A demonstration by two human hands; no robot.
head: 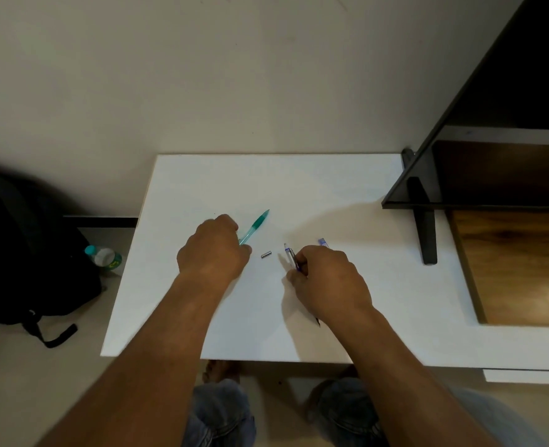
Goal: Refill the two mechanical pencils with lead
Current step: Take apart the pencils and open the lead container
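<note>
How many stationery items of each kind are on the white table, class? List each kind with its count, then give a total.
Mechanical pencils: 2, the green pencil and the purple pencil
Small metal cap: 1
Small blue case: 1
Total: 4

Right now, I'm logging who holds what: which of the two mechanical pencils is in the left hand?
The translucent green plastic mechanical pencil, gripped by the left hand, far end pointing away. The silver and purple pencil is in the right hand.
</note>
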